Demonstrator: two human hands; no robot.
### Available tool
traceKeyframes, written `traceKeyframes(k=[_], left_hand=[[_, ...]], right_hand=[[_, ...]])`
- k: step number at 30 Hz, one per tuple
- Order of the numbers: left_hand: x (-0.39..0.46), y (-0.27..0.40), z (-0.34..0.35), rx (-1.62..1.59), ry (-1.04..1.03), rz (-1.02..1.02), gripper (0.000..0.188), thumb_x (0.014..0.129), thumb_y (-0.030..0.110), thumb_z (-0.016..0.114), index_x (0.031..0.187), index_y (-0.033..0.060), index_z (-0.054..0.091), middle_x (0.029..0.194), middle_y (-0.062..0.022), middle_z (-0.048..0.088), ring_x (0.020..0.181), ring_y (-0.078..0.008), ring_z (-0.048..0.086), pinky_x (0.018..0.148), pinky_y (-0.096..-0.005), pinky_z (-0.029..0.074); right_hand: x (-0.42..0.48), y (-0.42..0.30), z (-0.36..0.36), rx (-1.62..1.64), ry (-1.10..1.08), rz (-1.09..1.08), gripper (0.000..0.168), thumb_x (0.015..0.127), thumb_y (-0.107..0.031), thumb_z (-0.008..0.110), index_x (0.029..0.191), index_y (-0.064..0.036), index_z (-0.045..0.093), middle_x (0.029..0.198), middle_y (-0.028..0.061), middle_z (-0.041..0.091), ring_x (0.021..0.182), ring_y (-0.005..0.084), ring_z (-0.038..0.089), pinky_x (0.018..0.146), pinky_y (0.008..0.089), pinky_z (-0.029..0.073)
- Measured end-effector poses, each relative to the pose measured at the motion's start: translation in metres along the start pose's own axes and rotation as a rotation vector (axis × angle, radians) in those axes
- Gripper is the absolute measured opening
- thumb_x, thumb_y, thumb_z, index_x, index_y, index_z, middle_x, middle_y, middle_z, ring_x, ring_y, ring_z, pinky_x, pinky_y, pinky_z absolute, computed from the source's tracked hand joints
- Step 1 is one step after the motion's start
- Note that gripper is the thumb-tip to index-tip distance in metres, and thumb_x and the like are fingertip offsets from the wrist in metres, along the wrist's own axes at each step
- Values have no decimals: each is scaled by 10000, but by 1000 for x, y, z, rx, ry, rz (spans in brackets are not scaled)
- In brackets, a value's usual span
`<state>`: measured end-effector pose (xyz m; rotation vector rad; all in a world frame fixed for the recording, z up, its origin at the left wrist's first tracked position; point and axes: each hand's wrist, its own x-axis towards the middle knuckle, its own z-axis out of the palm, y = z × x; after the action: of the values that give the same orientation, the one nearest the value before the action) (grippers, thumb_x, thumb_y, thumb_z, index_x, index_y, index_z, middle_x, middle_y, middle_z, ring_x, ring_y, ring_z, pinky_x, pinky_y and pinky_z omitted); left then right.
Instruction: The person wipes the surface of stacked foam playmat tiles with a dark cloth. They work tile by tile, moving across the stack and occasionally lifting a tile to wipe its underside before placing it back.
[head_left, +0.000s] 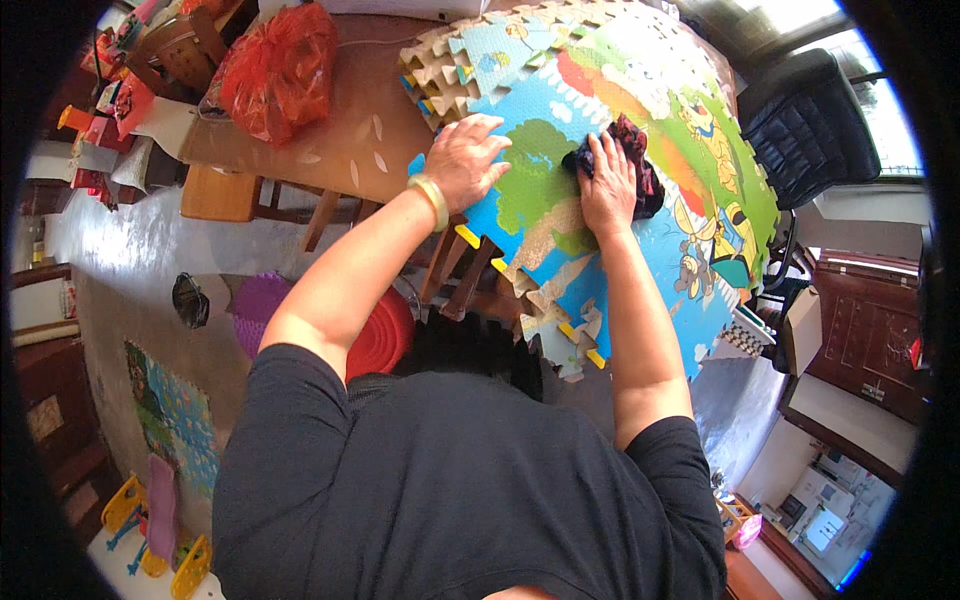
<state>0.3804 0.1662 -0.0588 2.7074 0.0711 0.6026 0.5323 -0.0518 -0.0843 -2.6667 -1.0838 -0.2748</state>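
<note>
My right hand (611, 184) presses down on a bunched dark cloth (649, 191) with red patches, its fingers laid over the fabric. Under the cloth is a printed foam puzzle mat (536, 172) with cartoon animals, a green tree and interlocking edges. My left hand (469, 161) holds nothing and rests with spread fingers near the mat's left edge; a pale bangle (431, 201) circles that wrist. More foam tiles (442, 71) are stacked beneath the mat, their toothed edges showing at the upper left. The pile lies on a brown wooden table (300, 154).
A red plastic bag (281, 75) sits on the table to the left. A black office chair (806, 135) stands right of the mats. Below the table are a red round basin (381, 334) and a purple round object (259, 311). Another foam mat (176, 416) lies on the floor.
</note>
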Motion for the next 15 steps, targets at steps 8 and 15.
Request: traceKeyframes(k=[8,15], left_hand=[[-9,-2,27,124,-77,-5,412,924,353,558,1290,166,529,1418,-57,457,1347,-256,379,1099,-451,250],[-12,0,34,268,-20,11,389,920,250,555,1298,175,508,1411,-41,471,1341,-235,405,1109,-420,284]], right_hand=[[1,-1,1,-11,21,-1,588,876,-333,621,1411,-163,447,1492,82,410,1388,277,362,1133,465,271],[3,-4,5,19,81,-10,538,903,-371,587,1381,-150,480,1471,106,432,1377,297,373,1125,479,272]])
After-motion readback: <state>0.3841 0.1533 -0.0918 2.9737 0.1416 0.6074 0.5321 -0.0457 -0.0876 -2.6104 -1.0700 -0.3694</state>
